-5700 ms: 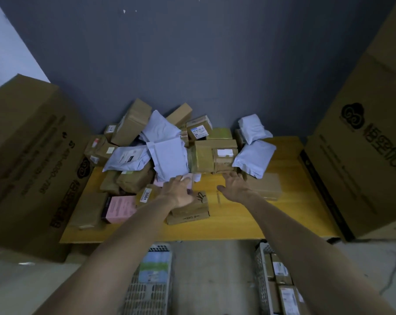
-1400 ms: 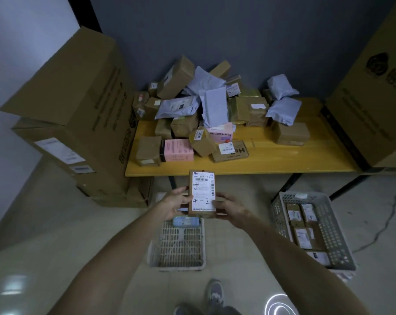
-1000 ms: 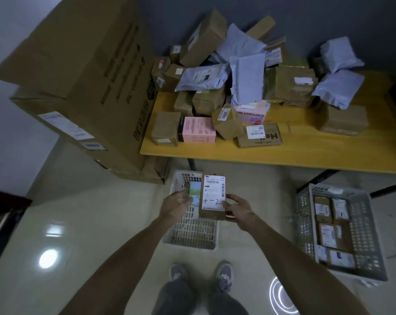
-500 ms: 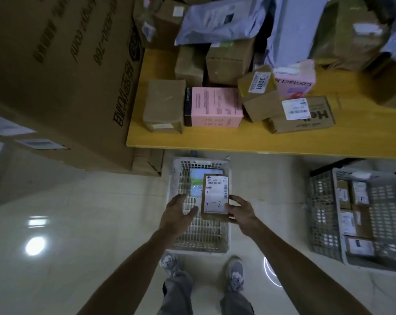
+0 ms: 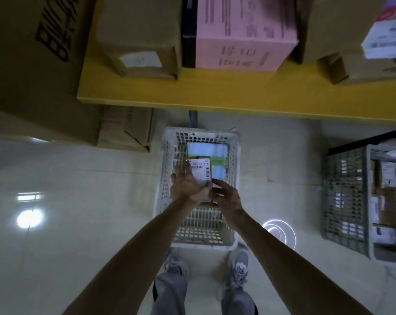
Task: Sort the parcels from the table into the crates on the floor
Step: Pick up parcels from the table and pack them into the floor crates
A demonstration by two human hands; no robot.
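Observation:
A small brown parcel (image 5: 202, 169) with a white barcode label sits low inside the white crate (image 5: 164, 189) on the floor in front of my feet. My left hand (image 5: 187, 184) lies on top of the parcel with its fingers stretched over the label. My right hand (image 5: 225, 196) pinches the parcel's near right corner with curled fingers. Under the parcel, at the crate's far end, lies a flat blue and green parcel (image 5: 217, 151). The near half of the parcel is hidden by my hands.
The yellow table (image 5: 215, 96) edge runs above the crate, carrying a pink box (image 5: 244, 32) and brown boxes (image 5: 137, 37). A grey crate (image 5: 344, 201) with several parcels stands at the right. A large carton (image 5: 33, 53) and a small carton (image 5: 126, 128) stand at the left.
I have bent down and lowered the parcel from above the white crate into it. My left hand moved from beside the parcel onto its label.

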